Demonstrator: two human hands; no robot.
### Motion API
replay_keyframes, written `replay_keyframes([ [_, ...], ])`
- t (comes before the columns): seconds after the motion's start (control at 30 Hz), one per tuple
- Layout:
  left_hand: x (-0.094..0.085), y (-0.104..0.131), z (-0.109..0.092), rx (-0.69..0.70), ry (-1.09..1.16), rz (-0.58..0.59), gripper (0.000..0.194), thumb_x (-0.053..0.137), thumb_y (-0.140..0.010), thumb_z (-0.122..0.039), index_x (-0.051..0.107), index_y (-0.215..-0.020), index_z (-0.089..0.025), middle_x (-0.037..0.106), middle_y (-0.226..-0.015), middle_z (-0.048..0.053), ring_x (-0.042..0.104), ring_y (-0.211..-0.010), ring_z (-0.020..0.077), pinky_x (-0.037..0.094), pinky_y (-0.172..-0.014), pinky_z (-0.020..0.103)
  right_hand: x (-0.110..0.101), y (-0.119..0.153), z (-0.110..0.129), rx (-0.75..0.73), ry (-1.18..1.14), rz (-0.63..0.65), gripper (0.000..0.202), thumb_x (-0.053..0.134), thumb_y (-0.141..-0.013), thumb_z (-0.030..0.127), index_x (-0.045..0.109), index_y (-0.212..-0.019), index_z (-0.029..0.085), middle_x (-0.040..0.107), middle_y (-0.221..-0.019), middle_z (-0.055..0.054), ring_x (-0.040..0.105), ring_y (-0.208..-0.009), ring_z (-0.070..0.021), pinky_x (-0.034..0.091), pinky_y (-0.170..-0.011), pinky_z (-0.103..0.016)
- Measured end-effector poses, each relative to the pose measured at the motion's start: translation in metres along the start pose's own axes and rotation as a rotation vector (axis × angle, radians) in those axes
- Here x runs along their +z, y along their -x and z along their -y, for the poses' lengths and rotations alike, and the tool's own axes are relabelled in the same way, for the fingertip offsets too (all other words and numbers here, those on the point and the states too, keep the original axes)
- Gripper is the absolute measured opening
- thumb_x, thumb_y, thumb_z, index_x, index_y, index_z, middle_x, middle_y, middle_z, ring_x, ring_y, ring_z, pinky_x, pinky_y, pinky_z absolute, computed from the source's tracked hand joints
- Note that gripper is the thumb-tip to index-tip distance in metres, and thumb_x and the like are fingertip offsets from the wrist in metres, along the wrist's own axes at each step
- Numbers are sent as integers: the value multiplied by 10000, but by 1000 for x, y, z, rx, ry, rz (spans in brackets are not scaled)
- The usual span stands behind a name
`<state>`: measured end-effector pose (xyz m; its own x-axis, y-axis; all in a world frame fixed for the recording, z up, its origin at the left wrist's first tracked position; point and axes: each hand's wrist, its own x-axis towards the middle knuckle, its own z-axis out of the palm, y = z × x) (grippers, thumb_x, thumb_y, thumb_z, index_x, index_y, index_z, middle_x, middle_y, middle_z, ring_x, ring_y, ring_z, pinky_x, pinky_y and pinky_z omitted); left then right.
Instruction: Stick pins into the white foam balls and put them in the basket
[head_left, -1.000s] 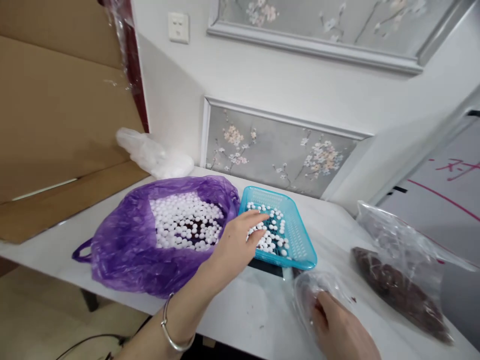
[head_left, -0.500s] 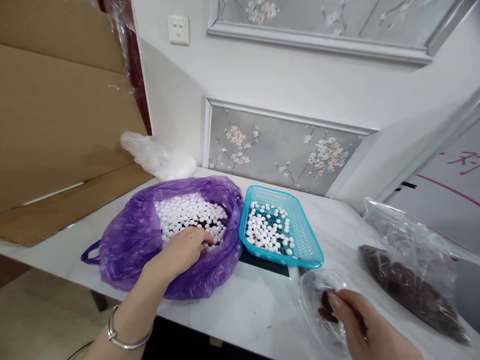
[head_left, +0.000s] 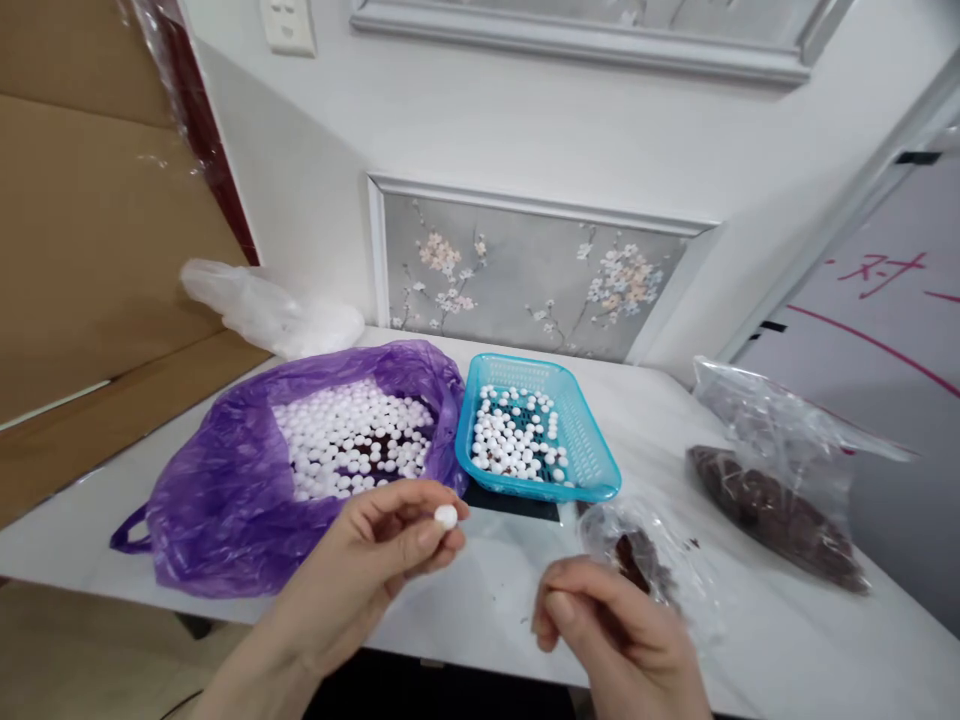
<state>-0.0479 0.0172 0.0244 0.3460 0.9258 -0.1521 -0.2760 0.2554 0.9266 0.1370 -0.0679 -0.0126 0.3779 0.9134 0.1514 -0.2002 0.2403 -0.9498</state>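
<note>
It's 1-ball handling, by the look of it! The left hand (head_left: 375, 548) pinches 1 ball (head_left: 445, 517), near-left of the basket (head_left: 589, 435). The right hand (head_left: 619, 625) curls, its grip's contents hidden: can't tell. Next calls for a light, steady pinch, I'd judge.

To the right of the blue basket (head_left: 589, 430), on the whiteboard (head_left: 885, 318), I can read one red handwritten character (head_left: 881, 272), "对". Past it, farther from the basket, a red stroke (head_left: 943, 296) runs off my view, and I cannot tell what it spells.
</note>
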Motion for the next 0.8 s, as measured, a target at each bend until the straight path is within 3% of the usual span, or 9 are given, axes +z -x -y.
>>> replay_keyframes([
  [0.1, 14, 13, 11, -189, 294, 37, 188, 907, -632, -192, 789, -779, -181, 740, -774, 8, 695, -655, 84, 567, -649, 135, 11, 1, -3, 102, -185, 73, 88, 805, -778, 334, 788, -794, 249, 701, -615, -4, 639, -551, -138, 531, -564, -255],
  [0.2, 19, 17, 18, -256, 401, 79, 177, 885, -671, -186, 788, -819, -184, 727, -749, 3, 689, -627, 80, 574, -613, 141, 14, 4, -5, 138, -300, 98, 82, 791, -801, 318, 779, -834, 244, 719, -642, -1, 645, -580, -125, 521, -587, -241],
  [0.3, 20, 17, 23, -282, 493, 113, 168, 849, -729, -184, 786, -884, -189, 730, -734, 13, 683, -625, 80, 573, -627, 157, 15, 6, -5, 154, -324, 63, 102, 801, -798, 321, 753, -838, 240, 707, -630, 20, 633, -571, -100, 505, -590, -210],
  [0.6, 23, 18, 32, -334, 588, 149, 75, 792, -801, -207, 759, -830, -146, 699, -693, 13, 637, -542, 41, 534, -563, 119, 14, 7, -6, 154, -311, 33, 119, 802, -790, 348, 764, -805, 236, 679, -641, 6, 596, -562, -115, 480, -569, -232],
  [0.8, 21, 20, 37, -292, 634, 106, 127, 839, -735, -142, 766, -838, -152, 724, -800, 24, 681, -661, 63, 575, -645, 121, 15, 9, -8, 119, -263, 63, 98, 787, -807, 369, 766, -816, 274, 667, -686, 21, 602, -593, -110, 485, -591, -231],
])
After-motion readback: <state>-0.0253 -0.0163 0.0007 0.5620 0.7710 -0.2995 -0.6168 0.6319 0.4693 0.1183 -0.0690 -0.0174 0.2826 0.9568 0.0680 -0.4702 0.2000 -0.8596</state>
